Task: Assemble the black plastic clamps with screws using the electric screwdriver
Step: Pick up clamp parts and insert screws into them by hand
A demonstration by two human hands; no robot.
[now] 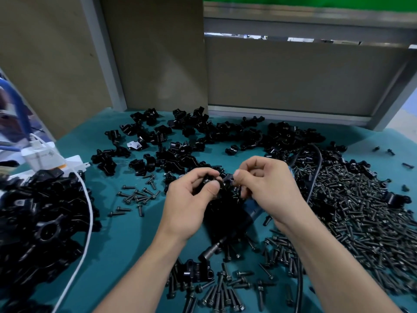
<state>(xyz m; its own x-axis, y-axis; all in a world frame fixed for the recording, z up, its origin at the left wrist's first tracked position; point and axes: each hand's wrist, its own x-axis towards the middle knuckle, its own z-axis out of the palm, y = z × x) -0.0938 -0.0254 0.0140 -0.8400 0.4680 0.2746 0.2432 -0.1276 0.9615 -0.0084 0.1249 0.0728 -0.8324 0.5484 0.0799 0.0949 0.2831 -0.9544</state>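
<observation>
a: what are the fingers doing?
b: on the left hand [191, 199] the thumb and forefinger are curled and pinch a black clamp piece [206, 181]. the right hand [268, 188] pinches a small black part [232, 180] the same way, with its other fingers folded in behind. that part is too dark to tell whether it is a clamp half or a screw, or whether the two pieces touch.
a: and where is that?
b: raised over the middle of the teal table [126, 240], with both forearms reaching in from the near edge.
a: the screwdriver?
b: the electric screwdriver [228, 220] lies on the table right under the hands, with no hand on it. its tip [211, 250] points toward the near left. a black cable [317, 168] curves away behind the right hand.
a: screws?
b: a big heap of screws [352, 199] covers the right side and runs down to the near edge. a small scatter of screws [140, 195] lies left of the left hand.
a: other clamps?
b: loose clamp parts [191, 132] are strewn across the far side of the table. another clamp [195, 268] sits just beside the screwdriver's tip, near the left forearm. on the far left is a pile of larger black parts [40, 222], with a white cable [86, 222] running along its right edge near a white charger [40, 159]. brown boards [158, 53] stand behind the table.
</observation>
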